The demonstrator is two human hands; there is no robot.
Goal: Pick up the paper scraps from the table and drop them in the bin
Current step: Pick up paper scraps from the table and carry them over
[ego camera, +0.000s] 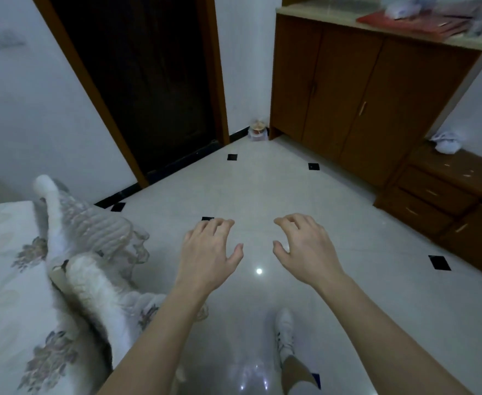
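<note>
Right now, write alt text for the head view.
Two bare, empty hands, left hand and right hand, reach forward with fingers spread over a glossy tiled floor. A floral bed lies left, a dark doorway ahead, wooden cabinets right; no bin shows.

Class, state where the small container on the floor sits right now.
In the head view, the small container sits in the far floor corner, between the dark doorway and the wooden cabinet.

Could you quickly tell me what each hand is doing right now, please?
Left hand: open, fingers curled loosely, holding nothing.
Right hand: open, fingers curled loosely, holding nothing.
</note>
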